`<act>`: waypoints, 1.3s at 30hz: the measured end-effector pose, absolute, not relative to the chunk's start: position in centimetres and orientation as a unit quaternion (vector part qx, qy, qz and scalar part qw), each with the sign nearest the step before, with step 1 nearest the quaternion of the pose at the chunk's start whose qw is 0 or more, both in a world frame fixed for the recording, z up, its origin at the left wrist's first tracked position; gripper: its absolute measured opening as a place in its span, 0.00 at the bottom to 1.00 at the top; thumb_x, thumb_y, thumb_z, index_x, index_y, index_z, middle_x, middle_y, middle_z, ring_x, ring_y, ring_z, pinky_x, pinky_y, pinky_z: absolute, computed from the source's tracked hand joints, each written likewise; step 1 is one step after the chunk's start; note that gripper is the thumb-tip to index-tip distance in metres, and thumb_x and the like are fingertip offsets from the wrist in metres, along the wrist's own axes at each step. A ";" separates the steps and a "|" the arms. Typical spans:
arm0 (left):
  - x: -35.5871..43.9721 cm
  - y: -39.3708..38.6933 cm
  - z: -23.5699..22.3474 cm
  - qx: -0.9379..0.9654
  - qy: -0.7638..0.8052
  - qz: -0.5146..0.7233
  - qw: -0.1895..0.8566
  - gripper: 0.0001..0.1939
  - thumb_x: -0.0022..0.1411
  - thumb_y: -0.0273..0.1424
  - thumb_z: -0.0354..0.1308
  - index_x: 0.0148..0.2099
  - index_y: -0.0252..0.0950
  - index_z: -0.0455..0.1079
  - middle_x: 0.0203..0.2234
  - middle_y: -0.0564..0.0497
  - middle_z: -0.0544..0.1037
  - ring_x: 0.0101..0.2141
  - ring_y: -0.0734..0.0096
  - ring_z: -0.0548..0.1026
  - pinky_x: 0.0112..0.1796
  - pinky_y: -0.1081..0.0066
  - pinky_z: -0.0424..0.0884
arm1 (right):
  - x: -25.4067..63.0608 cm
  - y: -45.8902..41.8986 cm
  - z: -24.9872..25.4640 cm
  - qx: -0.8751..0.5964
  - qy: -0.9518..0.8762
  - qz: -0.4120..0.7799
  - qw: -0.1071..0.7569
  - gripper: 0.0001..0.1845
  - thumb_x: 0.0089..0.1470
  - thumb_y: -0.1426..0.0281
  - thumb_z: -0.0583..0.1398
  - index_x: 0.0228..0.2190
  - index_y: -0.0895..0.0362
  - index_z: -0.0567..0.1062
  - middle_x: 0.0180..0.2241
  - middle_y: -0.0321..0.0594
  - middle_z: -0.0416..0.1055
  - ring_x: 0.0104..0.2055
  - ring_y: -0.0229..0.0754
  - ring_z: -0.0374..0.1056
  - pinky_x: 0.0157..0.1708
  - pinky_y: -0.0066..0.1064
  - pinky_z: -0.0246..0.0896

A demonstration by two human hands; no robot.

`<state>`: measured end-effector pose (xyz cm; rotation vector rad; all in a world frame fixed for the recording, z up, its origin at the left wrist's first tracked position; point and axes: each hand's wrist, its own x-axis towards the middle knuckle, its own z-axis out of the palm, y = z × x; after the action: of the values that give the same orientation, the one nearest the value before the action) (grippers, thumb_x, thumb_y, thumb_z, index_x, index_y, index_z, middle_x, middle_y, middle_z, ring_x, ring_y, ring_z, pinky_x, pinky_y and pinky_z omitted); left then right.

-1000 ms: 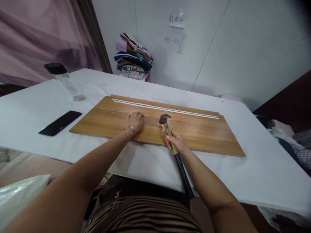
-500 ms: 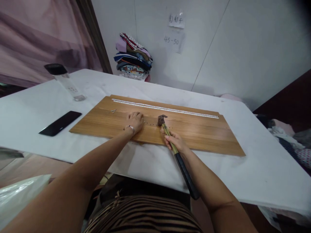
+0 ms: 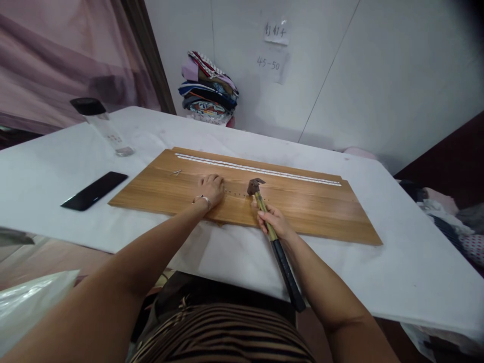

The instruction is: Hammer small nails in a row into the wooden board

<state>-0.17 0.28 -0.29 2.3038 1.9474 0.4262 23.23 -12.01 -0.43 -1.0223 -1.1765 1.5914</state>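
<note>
A wooden board point(image 3: 325, 212) lies flat on the white-covered table. My left hand point(image 3: 212, 189) rests on its left half, palm down with the fingers lying on the wood. Just right of those fingers runs a short row of small nails point(image 3: 235, 194) in the board. My right hand point(image 3: 273, 220) grips a claw hammer point(image 3: 283, 259) high on its wooden handle, near the rusty head. The hammer head is over the right end of the row and hides part of it. A few loose nails point(image 3: 176, 173) lie near the board's left end.
Two white measuring strips point(image 3: 260, 170) run along the board's far side. Left of the board are a black flat glossy object point(image 3: 94, 191) and a clear bottle with a dark lid point(image 3: 106, 131). Folded clothes point(image 3: 207, 91) are stacked by the wall.
The hammer has turned slightly in my right hand: its butt end has swung a little to the left and its head a little to the right. My left hand keeps its place on the board.
</note>
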 end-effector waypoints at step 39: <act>-0.2 0.4 -0.4 0.757 0.638 0.138 0.044 0.21 0.71 0.35 0.41 0.54 0.41 0.73 0.59 0.43 0.73 0.61 0.56 0.66 0.59 0.53 0.60 | 23.1 -11.9 -0.4 -0.413 -0.477 0.644 0.432 0.27 0.47 0.54 0.66 0.44 0.57 0.71 0.19 0.26 0.65 0.14 0.31 0.56 0.15 0.26 0.46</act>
<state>-0.21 0.40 -0.38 2.3124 1.9493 0.4210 23.15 -11.90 -0.43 -1.0305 -1.1882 1.6057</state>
